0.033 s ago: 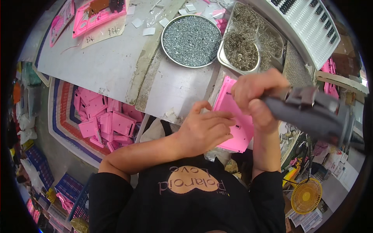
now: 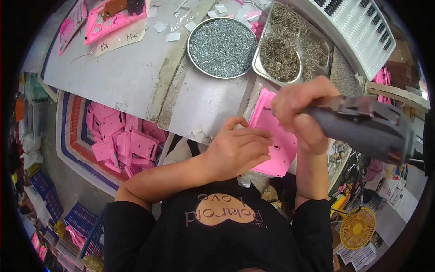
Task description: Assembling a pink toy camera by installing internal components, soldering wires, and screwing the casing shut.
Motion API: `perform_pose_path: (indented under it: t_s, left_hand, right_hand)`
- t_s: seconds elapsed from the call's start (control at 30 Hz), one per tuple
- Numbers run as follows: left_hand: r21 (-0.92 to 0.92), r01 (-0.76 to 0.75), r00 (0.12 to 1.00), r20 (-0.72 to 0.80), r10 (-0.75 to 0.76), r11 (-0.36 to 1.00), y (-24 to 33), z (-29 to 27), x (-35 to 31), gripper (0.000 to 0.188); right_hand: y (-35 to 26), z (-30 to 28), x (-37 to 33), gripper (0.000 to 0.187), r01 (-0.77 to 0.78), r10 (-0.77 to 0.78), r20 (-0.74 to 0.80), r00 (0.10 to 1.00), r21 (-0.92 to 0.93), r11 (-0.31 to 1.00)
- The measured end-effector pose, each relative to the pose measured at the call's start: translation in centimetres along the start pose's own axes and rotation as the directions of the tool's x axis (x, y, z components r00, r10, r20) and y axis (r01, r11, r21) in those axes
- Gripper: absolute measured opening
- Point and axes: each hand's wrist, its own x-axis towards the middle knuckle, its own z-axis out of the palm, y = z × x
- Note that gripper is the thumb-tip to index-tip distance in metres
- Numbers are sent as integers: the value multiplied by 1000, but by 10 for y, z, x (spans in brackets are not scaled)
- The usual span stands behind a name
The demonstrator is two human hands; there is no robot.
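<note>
My right hand point(image 2: 304, 113) is wrapped around a dark grey electric screwdriver point(image 2: 362, 124). Its body slants toward the right edge of the view, and a thin dark tip shows at the left of my fist, over the panel. A flat pink plastic panel point(image 2: 283, 156) with small holes lies at the table's near edge, partly under both hands. On its left side rests my left hand point(image 2: 240, 149), fingers loosely stretched across the pink surface and thumb apart. No object shows in the left hand, though its palm is hidden.
Beyond the panel stand a round metal tray point(image 2: 222, 76) of silvery screws and a divided steel tray point(image 2: 259, 68) of small brassy pieces. A white rack point(image 2: 378, 63) with black parts is at far right. Pink pieces point(image 2: 145, 144) fill a striped bag point(image 2: 63, 131) at left.
The screwdriver's body has tipped and shifted slightly, its rear end sitting a little differently at the right. My left hand and the pink panel have barely moved.
</note>
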Motion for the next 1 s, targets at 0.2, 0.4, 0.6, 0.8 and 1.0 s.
perform_pose_path:
  t_s: [0.2,0.4,0.6,0.8,1.0]
  left_hand:
    - [-2,90,995,-31,-90,996,-6,-21,7,19]
    - [56,34,996,-81,-29,998,-1,-24,10,21]
    - [54,-3,998,-64,6,999,0,-31,12,18]
    - [138,-57,998,27,54,989,-1,-39,13,19]
    - [534,17,997,56,-55,846,-85,-87,74,20]
  right_hand:
    - [-41,6,-9,26,114,-142,68,988,309,944]
    - [-40,10,-22,29,96,-120,54,991,327,940]
    - [-46,18,-24,26,136,-141,0,990,265,955]
    - [-43,22,-30,33,113,-117,-4,993,307,945]
    - [-33,27,-38,32,96,-76,-73,994,320,943]
